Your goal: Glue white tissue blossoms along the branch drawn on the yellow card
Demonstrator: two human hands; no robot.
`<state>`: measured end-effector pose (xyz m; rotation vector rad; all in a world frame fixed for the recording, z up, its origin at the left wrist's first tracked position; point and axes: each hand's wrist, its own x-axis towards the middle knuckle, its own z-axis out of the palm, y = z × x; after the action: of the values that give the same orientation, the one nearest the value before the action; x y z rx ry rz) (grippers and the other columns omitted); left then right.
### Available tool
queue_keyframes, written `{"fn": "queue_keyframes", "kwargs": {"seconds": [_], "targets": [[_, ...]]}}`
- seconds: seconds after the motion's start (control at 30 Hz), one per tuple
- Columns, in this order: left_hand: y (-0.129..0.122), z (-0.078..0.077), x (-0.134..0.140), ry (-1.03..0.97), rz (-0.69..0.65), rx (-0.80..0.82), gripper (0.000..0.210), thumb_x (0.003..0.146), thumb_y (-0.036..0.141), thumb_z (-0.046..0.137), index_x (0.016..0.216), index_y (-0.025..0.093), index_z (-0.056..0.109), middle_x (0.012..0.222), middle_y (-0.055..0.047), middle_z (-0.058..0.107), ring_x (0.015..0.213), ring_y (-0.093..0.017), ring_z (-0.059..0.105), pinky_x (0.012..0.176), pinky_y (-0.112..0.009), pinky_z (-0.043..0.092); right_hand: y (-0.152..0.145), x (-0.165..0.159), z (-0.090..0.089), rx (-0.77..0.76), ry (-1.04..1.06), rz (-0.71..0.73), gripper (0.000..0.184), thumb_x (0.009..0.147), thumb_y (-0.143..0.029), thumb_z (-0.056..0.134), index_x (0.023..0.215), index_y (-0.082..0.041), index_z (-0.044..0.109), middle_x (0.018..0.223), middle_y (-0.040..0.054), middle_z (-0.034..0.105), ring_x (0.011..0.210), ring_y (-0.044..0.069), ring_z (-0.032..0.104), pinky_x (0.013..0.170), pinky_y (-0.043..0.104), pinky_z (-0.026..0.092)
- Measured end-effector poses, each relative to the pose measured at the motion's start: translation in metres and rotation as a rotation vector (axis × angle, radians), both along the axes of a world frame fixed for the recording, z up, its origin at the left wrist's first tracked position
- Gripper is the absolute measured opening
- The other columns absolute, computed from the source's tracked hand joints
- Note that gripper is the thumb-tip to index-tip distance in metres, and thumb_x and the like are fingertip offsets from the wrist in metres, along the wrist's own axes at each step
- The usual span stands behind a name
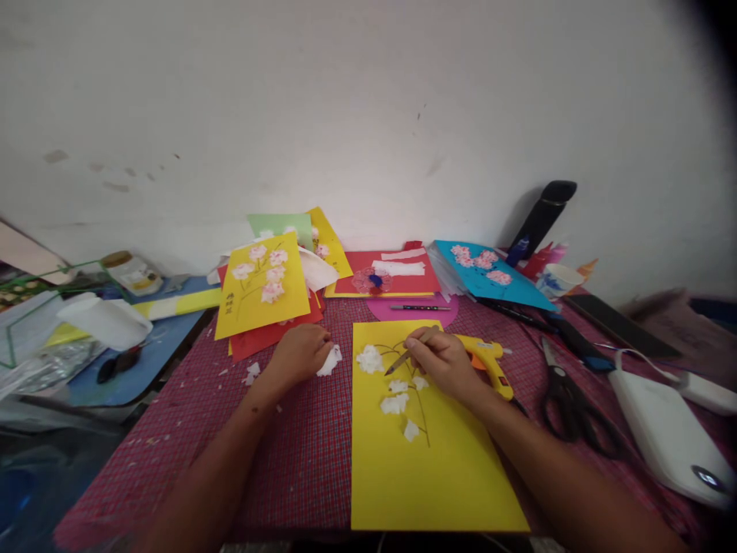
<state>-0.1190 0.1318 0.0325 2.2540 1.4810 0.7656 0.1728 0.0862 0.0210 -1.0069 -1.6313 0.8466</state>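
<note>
My right hand (441, 357) is closed round a slim paintbrush (397, 363), its pointed tip over a yellow sheet of card (426, 491). On that card, thin dark stems are drawn, with several torn white paper blossoms (394, 404) along them. The tip hangs close to the upper left blossom (369, 359); I cannot tell whether it touches the card. Left of the card, my left hand (302, 349) rests on the checked tablecloth with curled fingers. A piece of white paper (329, 361) shows at its fingertips, partly hidden by the hand.
A yellow glue gun (487, 361) lies beside my right wrist. Farther right are black scissors (576, 407) and a white power bank (671, 430). Finished flower cards, one yellow (265, 284) and one blue (489, 273), stand behind. A paper cup (557, 281) sits at the back right.
</note>
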Motion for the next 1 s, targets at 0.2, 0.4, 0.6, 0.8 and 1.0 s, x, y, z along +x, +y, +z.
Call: {"fn": "queue_keyframes", "kwargs": {"seconds": [0.2, 0.4, 0.6, 0.8, 1.0], "targets": [[0.001, 0.007, 0.002, -0.067, 0.066, 0.009, 0.027, 0.086, 0.033, 0.054, 0.1, 0.021, 0.074, 0.107, -0.009, 0.073, 0.101, -0.027, 0.064, 0.092, -0.04, 0.046, 0.0, 0.0, 0.001, -0.011, -0.004, -0.009, 0.032, 0.093, -0.033, 0.054, 0.065, -0.019, 0.06, 0.072, 0.0019, 0.06, 0.06, 0.013, 0.054, 0.054, 0.025, 0.041], [-0.007, 0.008, 0.015, -0.716, 0.184, -0.325, 0.032, 0.074, 0.039, 0.071, 0.096, 0.016, 0.072, 0.084, -0.007, 0.073, 0.064, -0.017, 0.064, 0.056, -0.026, 0.048, 0.001, -0.002, 0.0, -0.066, 0.093, -0.01, 0.031, 0.092, -0.036, 0.057, 0.068, -0.018, 0.063, 0.071, 0.0018, 0.061, 0.053, 0.011, 0.052, 0.048, 0.024, 0.04], [-0.017, -0.003, 0.041, -1.023, 0.082, -0.541, 0.031, 0.065, 0.026, 0.079, 0.093, 0.015, 0.068, 0.077, -0.002, 0.07, 0.061, -0.011, 0.061, 0.058, -0.021, 0.046, 0.0, -0.004, 0.009, -0.119, 0.296, 0.033, 0.022, 0.088, -0.038, 0.064, 0.08, -0.017, 0.068, 0.068, 0.0016, 0.065, 0.046, 0.009, 0.051, 0.043, 0.023, 0.04], [-0.029, -0.002, 0.055, -1.03, 0.033, -0.579, 0.034, 0.063, 0.027, 0.082, 0.091, 0.015, 0.068, 0.079, -0.002, 0.071, 0.069, -0.011, 0.063, 0.065, -0.021, 0.046, -0.001, -0.005, 0.01, -0.114, 0.28, 0.063, 0.022, 0.088, -0.037, 0.063, 0.085, -0.017, 0.071, 0.071, 0.0033, 0.068, 0.045, 0.01, 0.054, 0.044, 0.024, 0.043], [-0.03, -0.004, 0.057, -1.047, 0.009, -0.61, 0.033, 0.065, 0.027, 0.083, 0.092, 0.014, 0.068, 0.08, -0.003, 0.072, 0.071, -0.011, 0.063, 0.068, -0.022, 0.047, -0.001, -0.006, 0.008, -0.124, 0.274, 0.065, 0.022, 0.088, -0.037, 0.063, 0.087, -0.017, 0.071, 0.073, 0.0035, 0.069, 0.045, 0.01, 0.054, 0.044, 0.024, 0.043]]}}
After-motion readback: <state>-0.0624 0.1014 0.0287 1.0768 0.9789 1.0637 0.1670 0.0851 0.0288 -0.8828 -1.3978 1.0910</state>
